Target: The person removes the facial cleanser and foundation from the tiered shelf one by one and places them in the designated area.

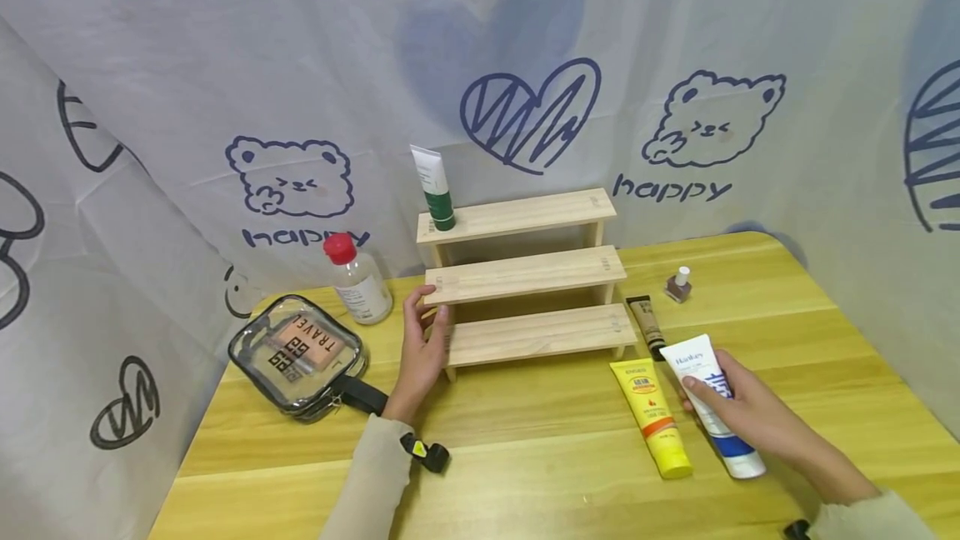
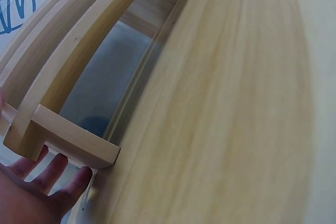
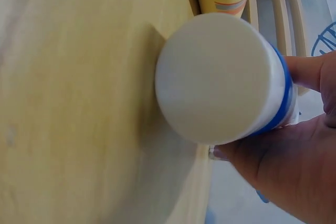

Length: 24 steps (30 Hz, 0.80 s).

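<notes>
My left hand (image 1: 422, 348) holds the left end of a three-step wooden shelf (image 1: 528, 273), with fingertips at the middle step. In the left wrist view several spread fingers (image 2: 50, 174) reach under the shelf's end beside its leg. My right hand (image 1: 757, 407) grips a white squeeze tube (image 1: 705, 373) with blue print and a blue band, thumb across its front. Its round white cap (image 3: 215, 80) faces the right wrist camera, close over the table. Left of it lies a yellow squeeze tube (image 1: 652, 419). A white-and-green tube (image 1: 435, 190) stands on the top step's left end.
A small dark tube with a beige body (image 1: 647, 323) lies by the shelf's right end, near a nail polish bottle (image 1: 678, 286). To the left are a red-capped clear bottle (image 1: 363, 290) and a clear travel pouch (image 1: 296, 357). A printed curtain (image 1: 420, 40) hangs behind the table.
</notes>
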Each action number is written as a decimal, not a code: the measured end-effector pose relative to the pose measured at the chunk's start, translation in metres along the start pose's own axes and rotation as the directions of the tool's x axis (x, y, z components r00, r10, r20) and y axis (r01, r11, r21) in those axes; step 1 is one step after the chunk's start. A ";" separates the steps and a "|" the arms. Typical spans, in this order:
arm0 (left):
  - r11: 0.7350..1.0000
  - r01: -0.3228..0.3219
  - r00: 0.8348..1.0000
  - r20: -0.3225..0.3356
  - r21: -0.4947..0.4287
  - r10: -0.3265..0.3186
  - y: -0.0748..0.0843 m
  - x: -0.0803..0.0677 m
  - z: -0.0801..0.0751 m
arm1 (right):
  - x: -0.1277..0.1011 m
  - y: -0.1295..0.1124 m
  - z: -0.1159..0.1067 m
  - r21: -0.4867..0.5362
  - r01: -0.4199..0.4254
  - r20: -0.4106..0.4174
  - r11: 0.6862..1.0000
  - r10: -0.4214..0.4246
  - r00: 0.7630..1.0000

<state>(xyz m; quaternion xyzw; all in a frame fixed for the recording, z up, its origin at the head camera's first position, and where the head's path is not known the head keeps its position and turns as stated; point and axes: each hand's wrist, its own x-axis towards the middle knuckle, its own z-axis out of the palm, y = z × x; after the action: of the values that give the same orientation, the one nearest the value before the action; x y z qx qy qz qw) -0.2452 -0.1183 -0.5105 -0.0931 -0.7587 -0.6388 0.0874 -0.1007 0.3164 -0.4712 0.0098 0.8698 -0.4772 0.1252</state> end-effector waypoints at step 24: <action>1.000 -0.013 1.000 0.010 -0.004 0.013 0.000 0.000 -0.001 | 0.010 0.000 -0.020 -0.176 -0.075 -0.038 0.982 0.069 0.997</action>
<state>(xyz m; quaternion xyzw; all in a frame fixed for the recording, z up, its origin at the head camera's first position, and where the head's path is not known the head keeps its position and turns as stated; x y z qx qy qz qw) -0.2448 -0.1193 -0.5101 -0.1012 -0.7571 -0.6394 0.0876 -0.1146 0.3326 -0.4633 0.0375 0.9097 -0.3929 0.1290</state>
